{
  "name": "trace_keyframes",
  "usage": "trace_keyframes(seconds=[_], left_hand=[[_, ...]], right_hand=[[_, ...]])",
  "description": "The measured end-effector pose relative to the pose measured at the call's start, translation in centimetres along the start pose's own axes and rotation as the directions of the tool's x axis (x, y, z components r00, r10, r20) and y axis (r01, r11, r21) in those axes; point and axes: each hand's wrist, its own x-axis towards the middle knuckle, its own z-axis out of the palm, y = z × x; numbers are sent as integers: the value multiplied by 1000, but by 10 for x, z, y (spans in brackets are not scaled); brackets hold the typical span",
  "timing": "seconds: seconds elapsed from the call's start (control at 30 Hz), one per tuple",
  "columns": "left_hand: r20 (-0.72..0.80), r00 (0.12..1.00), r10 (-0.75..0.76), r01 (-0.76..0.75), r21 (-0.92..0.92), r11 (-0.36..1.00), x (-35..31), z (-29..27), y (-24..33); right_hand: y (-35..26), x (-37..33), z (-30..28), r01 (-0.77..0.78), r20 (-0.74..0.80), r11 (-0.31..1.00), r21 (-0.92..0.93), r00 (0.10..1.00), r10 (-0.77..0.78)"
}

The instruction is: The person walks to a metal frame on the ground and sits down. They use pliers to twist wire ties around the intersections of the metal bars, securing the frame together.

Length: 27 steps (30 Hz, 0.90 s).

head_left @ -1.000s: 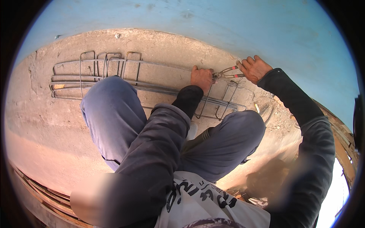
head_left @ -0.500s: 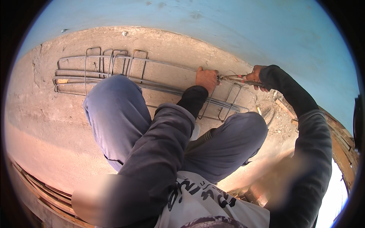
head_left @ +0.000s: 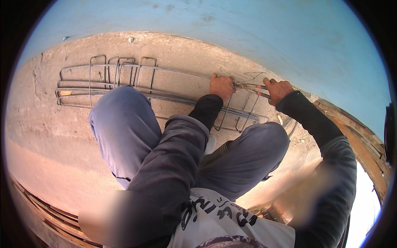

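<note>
- We have our left hand (head_left: 222, 87) curled closed on the upper bar of the steel bar frame (head_left: 178, 98); its fingertips are hidden from us.
- We have our right hand (head_left: 279, 91) wrapped partly closed around the pliers (head_left: 247, 87), whose red-and-black handles stand slightly apart.
- We see the pliers' head just beside our left hand, with the pliers spanning the gap between both hands.
- We see thin wire (head_left: 253, 76) just above the pliers, between our hands.
- The frame runs mostly left of our left hand and ends below our right hand; its stirrups (head_left: 90, 76) cluster far left of both.
- We see concrete floor (head_left: 53, 136) below our hands, a blue panel (head_left: 248, 25) beyond them and wooden planks (head_left: 351, 132) right of our right hand.
</note>
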Motion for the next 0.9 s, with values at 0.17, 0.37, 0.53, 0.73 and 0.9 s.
trace_keyframes(seconds=[0.17, 0.37, 0.53, 0.73, 0.9], left_hand=[[-13, 1000, 14, -14, -23, 1000, -1, -4, 0], [6, 1000, 23, -23, 29, 999, -2, -7, 1], [-14, 999, 46, -46, -7, 999, -3, -4, -1], [5, 999, 52, -52, 22, 998, 0, -2, -5], [-521, 838, 162, -228, -65, 972, 9, 29, -29]], right_hand=[[9, 5, 32, 114, -258, 929, -351, 942, -213], [13, 25, -34, -441, 609, 688, 576, 793, -2], [42, 17, 2, -527, 523, 89, 845, 783, -336], [27, -7, 38, -492, 405, -193, 849, 840, -361], [-1, -14, 48, -392, 357, -183, 902, 913, -195]])
